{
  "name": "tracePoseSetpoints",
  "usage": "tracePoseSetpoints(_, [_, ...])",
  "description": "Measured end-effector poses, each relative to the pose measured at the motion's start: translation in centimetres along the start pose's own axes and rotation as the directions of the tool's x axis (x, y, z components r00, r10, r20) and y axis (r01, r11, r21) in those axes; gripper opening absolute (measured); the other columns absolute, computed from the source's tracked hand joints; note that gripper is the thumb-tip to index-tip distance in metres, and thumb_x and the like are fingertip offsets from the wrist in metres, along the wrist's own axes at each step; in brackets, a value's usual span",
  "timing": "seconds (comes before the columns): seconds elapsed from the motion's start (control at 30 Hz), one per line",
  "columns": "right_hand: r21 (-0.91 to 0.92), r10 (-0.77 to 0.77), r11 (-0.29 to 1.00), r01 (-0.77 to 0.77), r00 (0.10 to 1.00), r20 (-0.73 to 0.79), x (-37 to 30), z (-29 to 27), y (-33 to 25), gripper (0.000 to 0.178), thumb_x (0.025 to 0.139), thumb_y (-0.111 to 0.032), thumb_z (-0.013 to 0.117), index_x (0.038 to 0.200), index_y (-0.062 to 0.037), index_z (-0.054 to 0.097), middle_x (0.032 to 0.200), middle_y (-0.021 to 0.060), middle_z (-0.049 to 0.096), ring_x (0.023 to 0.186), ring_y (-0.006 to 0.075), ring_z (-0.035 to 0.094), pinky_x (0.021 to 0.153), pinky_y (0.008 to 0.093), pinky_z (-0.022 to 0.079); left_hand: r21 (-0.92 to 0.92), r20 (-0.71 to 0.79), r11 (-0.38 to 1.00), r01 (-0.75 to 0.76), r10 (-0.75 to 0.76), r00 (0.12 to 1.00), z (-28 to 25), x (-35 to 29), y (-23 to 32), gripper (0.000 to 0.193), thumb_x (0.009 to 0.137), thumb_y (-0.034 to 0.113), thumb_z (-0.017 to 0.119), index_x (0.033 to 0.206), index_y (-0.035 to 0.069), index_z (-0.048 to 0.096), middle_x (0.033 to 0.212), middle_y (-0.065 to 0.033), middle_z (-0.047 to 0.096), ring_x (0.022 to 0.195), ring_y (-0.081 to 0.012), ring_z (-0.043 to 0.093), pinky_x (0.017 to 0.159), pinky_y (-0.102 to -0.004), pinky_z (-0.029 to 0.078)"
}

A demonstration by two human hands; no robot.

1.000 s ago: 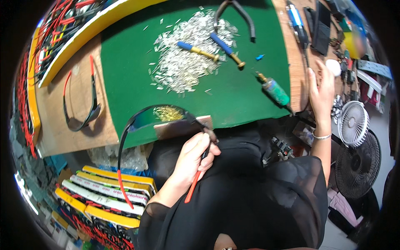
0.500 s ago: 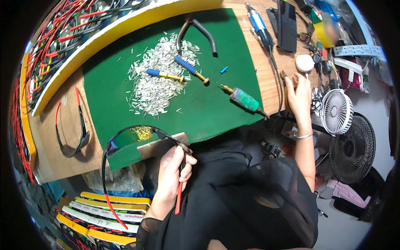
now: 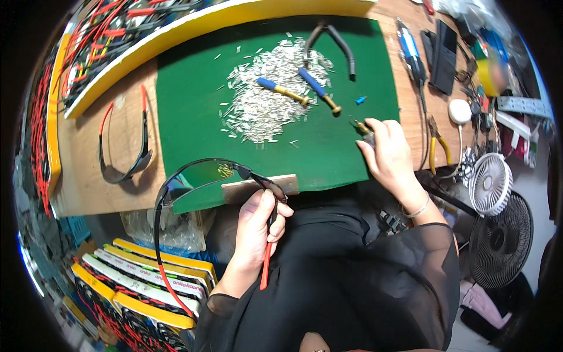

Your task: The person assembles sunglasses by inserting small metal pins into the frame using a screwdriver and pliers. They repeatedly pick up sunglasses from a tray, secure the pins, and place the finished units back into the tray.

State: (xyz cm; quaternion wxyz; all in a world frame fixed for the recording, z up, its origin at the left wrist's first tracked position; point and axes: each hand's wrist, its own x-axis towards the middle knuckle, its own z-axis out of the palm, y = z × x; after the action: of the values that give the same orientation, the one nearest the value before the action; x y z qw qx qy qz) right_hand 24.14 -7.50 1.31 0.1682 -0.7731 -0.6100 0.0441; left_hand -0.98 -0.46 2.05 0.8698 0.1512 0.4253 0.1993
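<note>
My left hand is closed round one temple of a pair of sunglasses with dark lenses and red temple tips, held up near the front edge of the green mat. At the mat's right side, my right hand is wrapped over a green electric screwdriver. Only its brass-coloured nose and thin tip show; the body is hidden by the fingers. Just left of that hand lie two blue-handled brass tools, partly on a heap of small whitish pieces. A small blue piece lies beyond the screwdriver.
Yellow-handled pliers lie on the wood at right, near a blue electric tool. Black-handled pliers rest at the mat's back. More sunglasses stand at left, beside a yellow-edged box. Fans stand at right.
My right hand has moved left from the yellow-handled pliers to the green screwdriver and closed on it. The sunglasses stay in my left hand. The whole view has shifted.
</note>
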Motion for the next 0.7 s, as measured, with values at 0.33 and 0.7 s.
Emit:
tracePoseSetpoints(0.33, [0.368, -0.239, 0.920, 0.136, 0.938, 0.250, 2.4, -0.2, -5.3, 0.035, 0.079, -0.015, 0.059, 0.110, -0.0025, 0.047, 0.088, 0.0143, 0.049, 0.065, 0.0253, 0.057, 0.057, 0.0324, 0.049, 0.094, -0.032, 0.992, -0.089, 0.092, 0.995, -1.0, 0.6, 0.7, 0.027, 0.092, 0.029, 0.046, 0.093, 0.002, 0.049, 0.070, -0.0056, 0.059, 0.037, -0.0034, 0.035, 0.032, -0.0150, 0.025])
tracePoseSetpoints(0.7, [0.130, -0.210, 0.976, 0.172, 0.900, 0.382, 3.3, -0.1, -6.9, 0.051, 0.077, -0.020, 0.063, 0.119, 0.0001, 0.043, 0.085, 0.0138, 0.046, 0.060, 0.0237, 0.058, 0.051, 0.0317, 0.049, 0.084, -0.033, 0.996, -0.018, 0.021, 0.999, -1.8, 0.9, 0.4, 0.029, 0.093, 0.029, 0.044, 0.093, 0.000, 0.049, 0.071, -0.0054, 0.060, 0.037, -0.0037, 0.034, 0.032, -0.0152, 0.025])
